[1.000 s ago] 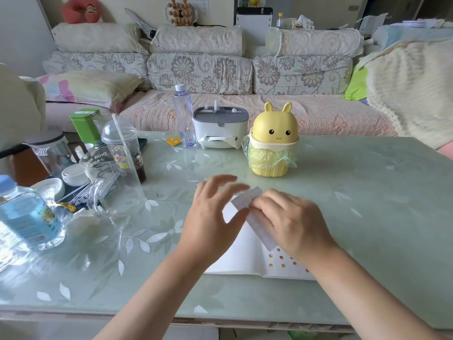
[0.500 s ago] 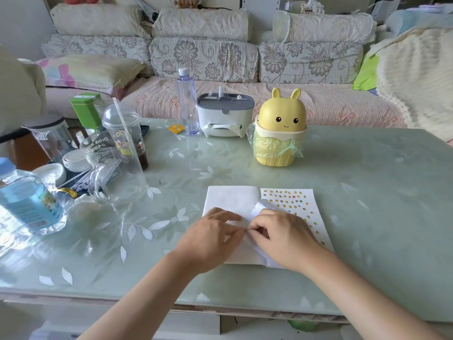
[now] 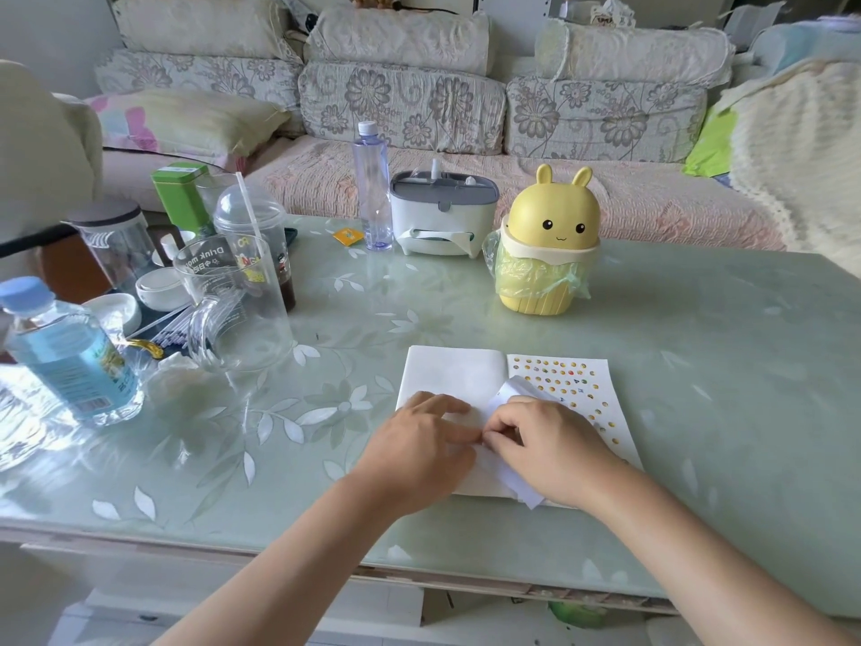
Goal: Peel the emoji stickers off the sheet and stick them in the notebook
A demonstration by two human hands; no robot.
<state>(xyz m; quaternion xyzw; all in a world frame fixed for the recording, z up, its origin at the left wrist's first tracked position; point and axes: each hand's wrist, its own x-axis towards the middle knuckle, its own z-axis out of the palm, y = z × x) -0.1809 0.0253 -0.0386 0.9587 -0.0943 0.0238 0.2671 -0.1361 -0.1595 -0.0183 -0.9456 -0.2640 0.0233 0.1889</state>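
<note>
Glass-topped table (image 3: 699, 366), pale green with a leaf pattern; sofa (image 3: 400, 100) with floral cushions behind it. Far left: water bottle (image 3: 65, 352) with a blue cap, upright; dark-lidded jar (image 3: 116, 240) behind it; green tin (image 3: 181, 198); clear glass mug (image 3: 233, 300) with printed lettering; dome-lidded cup (image 3: 254, 235) with a straw, just behind the mug. Centre rear: slim clear bottle (image 3: 372, 188), upright, just beside a white and grey box (image 3: 440, 216). Right of that: yellow bunny-shaped bin (image 3: 547, 244) lined with a green bag. Front centre: notebook (image 3: 447, 375), lying open and flat on the table, left page blank, right page covered with rows of small emoji stickers (image 3: 559, 370). Left hand (image 3: 419, 449), resting on the blank page, fingers loosely spread and nearly straight, forefinger tip meeting the right hand's fingertips. Right hand (image 3: 550, 449), over the notebook's spine and right page, fingers curled tight and pinching a bent white paper strip (image 3: 517, 389), whose ends stick out above and below the hand. Whether a sticker sits between the fingertips cannot be told.
</note>
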